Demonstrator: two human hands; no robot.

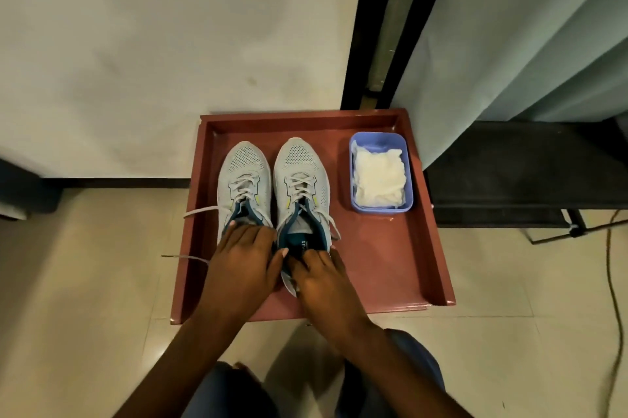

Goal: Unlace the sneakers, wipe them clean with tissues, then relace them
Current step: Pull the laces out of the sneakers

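Two grey sneakers are parked side by side, toes pointing away, on a red tray [424,247] that's set on a tiled floor [85,264] against a white wall [136,43]. The left sneaker [244,176] is covered at the heel end by the left hand [243,261], fingers laid over the collar; whether anything's actually gripped there can't be told. The right sneaker [300,176] is held at its heel by the right hand [321,276], fingers curled around the back rim of the opening, thumb on the outer side. Both shoes are laced up with white laces, but the ends are loose: one lace [200,212] is trailed over the tray's left edge, another lower down is draped out over the floor.

A blue tub [409,205] stuffed with white tissues [379,178] is sat at the tray's right side, near the right sneaker but not touching it. A grey curtain [509,26] is hung off to the right, and a cable [611,281] is run along the floor there.
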